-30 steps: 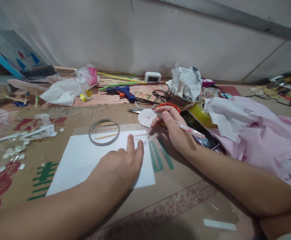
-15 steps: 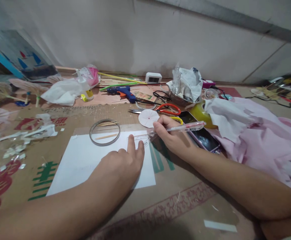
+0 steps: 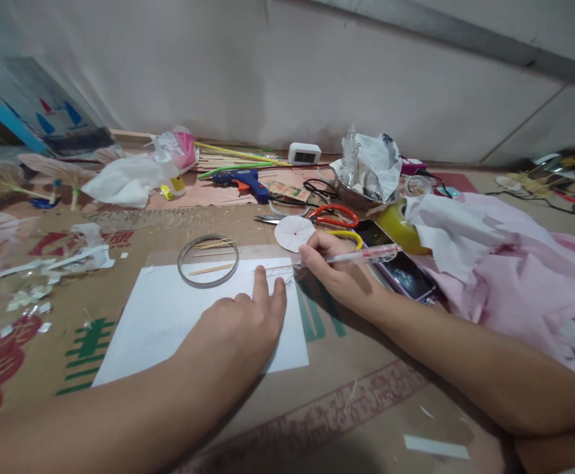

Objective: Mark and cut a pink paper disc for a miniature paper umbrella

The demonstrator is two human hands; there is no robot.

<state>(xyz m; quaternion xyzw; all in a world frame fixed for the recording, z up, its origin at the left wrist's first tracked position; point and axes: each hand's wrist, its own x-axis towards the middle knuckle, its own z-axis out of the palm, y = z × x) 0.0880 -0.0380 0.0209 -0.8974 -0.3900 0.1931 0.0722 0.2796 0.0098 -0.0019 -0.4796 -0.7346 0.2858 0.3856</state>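
Note:
My right hand [image 3: 334, 266] is closed around a clear pen [image 3: 369, 255] with a red grip area, its tip over the right edge of a white sheet of paper [image 3: 159, 329]. A small transparent ruler [image 3: 278, 270] lies on that sheet by the pen tip. With two fingers stretched out, my left hand [image 3: 245, 322] presses on the ruler; its other fingers are curled under. A grey ring [image 3: 183, 269] rests on the sheet's upper edge, with several thin wooden sticks [image 3: 212, 269] inside and across it. Just beyond my right hand lies a white paper disc [image 3: 292, 232] with lines drawn from its centre.
Scissors [image 3: 339, 214] with orange-red handles and a blue glue gun [image 3: 245, 183] lie behind the disc. A phone [image 3: 406, 270], yellow tape roll [image 3: 400, 227] and pink cloth [image 3: 509, 263] are on the right. Paper scraps [image 3: 30, 293] litter the cardboard [image 3: 134, 227] at left.
The pen's rear end has dipped slightly and shifted a little left as my right hand moved slightly. My left hand stays on the ruler.

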